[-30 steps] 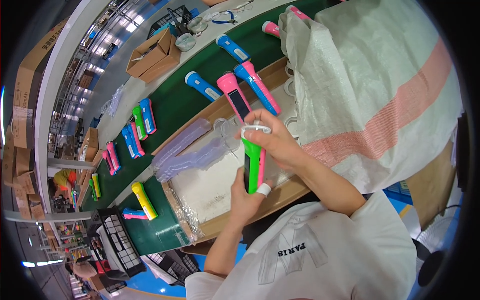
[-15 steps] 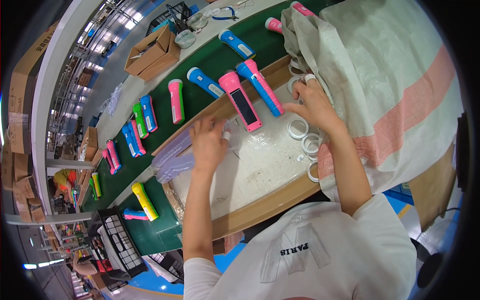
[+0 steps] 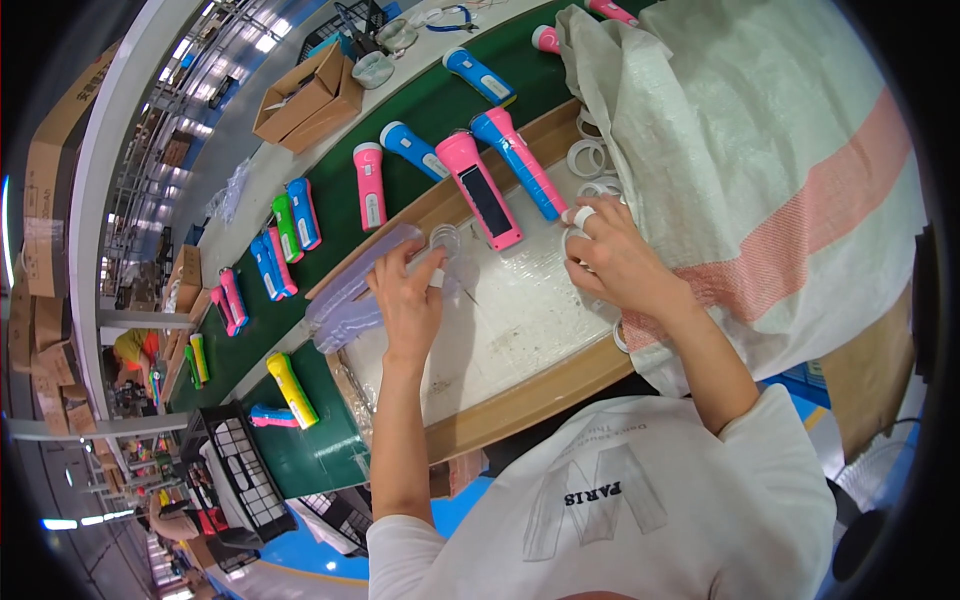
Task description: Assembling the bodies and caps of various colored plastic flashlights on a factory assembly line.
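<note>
My left hand is over the left part of a shallow tray, its bent fingers closed at a clear round plastic disc. A white band wraps one of its fingers. Beside that hand lie long translucent purple stacks. My right hand is at the tray's right side, fingers curled and pinching a white ring. More white rings lie just beyond it. Between my hands, a pink flashlight with a dark panel and a blue-and-pink flashlight lean over the tray's far edge.
A large white woven sack with a pink stripe stands at the right. Several colored flashlights lie along the green belt. Beyond it sit an open cardboard box and blue-handled pliers. A black crate stands at lower left.
My right hand has come nearer and now pinches a white ring; some loose rings have shifted. My left hand has turned slightly, and a clear disc now shows at its fingertips.
</note>
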The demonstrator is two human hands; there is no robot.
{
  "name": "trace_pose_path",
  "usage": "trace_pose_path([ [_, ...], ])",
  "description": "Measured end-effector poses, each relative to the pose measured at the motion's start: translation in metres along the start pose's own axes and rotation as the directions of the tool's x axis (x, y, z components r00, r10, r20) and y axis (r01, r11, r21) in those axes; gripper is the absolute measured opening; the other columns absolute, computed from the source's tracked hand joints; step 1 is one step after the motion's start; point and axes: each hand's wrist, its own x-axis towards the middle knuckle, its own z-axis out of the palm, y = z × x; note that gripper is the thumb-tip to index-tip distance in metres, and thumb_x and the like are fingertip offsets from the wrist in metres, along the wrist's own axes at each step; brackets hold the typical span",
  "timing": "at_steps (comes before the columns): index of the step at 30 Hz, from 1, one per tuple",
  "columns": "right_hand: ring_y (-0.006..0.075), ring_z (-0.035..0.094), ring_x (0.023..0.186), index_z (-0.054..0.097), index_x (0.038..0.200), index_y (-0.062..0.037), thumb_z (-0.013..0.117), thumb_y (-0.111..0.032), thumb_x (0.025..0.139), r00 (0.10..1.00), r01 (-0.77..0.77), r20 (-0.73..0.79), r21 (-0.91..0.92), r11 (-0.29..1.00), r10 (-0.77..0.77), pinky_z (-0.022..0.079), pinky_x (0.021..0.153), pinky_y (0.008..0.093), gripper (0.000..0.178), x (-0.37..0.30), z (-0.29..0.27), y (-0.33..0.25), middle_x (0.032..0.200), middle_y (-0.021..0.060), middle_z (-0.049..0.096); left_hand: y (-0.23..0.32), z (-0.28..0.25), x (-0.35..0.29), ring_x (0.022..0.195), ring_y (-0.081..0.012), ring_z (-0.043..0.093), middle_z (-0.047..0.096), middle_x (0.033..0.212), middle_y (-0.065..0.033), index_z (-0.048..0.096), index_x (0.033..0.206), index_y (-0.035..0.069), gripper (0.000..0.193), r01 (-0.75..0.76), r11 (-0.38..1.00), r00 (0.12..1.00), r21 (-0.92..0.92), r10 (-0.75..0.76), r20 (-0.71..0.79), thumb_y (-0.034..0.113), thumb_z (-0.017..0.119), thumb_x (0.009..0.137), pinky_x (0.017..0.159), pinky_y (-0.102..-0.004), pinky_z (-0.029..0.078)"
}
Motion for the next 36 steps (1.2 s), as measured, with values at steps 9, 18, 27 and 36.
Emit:
trace_pose_path([
  [9,0.0402,0.054,0.104,0.054,0.106,-0.002,0.068,-0.009,0.076,0.973,-0.095,-0.131,0.524,0.846,0.19,0.045,0.088,0.0431,0.034,0.025,0.013,-0.039,0.117,0.0257,0.051,0.033,-0.039,0.009,0.076,-0.0054,0.056,0.06,0.082,0.0014,0.067,0.095,0.003,0.013,0.401,0.368,0.833,-0.839,-0.527,0.167,0.003,0.07,0.082,0.066,-0.0202,0.044],
  [18,0.0398,0.054,0.102,0.042,0.129,0.0027,0.072,-0.01,0.071,0.96,-0.088,-0.139,0.677,0.73,0.244,0.046,0.087,0.0426,0.066,0.023,0.026,-0.037,0.115,0.0233,0.052,0.067,0.01,0.03,0.072,-0.009,0.056,0.061,0.086,-0.0031,0.067,0.092,0.003,0.013,0.346,0.664,0.932,-0.663,-0.324,0.162,0.006,0.07,0.081,0.062,-0.0226,0.044],
  [27,0.0196,0.054,0.086,0.05,0.127,-0.0027,0.07,-0.006,0.071,0.943,-0.158,-0.031,0.835,0.526,0.332,0.048,0.073,0.0295,0.059,0.026,0.009,-0.031,0.109,0.0129,0.054,0.044,0.052,0.046,0.08,-0.0296,0.064,0.065,0.099,-0.0198,0.026,0.143,0.008,0.076,0.432,0.782,0.902,-0.45,-0.363,0.235,0.009,0.065,0.078,0.07,-0.0374,0.05],
  [36,0.0159,0.049,0.084,0.049,0.128,-0.0035,0.067,-0.001,0.071,0.924,-0.154,-0.021,0.893,0.424,0.381,0.045,0.072,0.0272,0.06,0.02,0.005,-0.029,0.093,0.007,0.047,0.035,-0.047,0.017,0.085,-0.0236,0.066,0.06,0.114,-0.016,0.044,0.134,0.001,0.05,0.522,0.14,0.769,-0.841,-0.503,0.393,0.012,0.052,0.086,0.061,-0.0324,0.058],
])
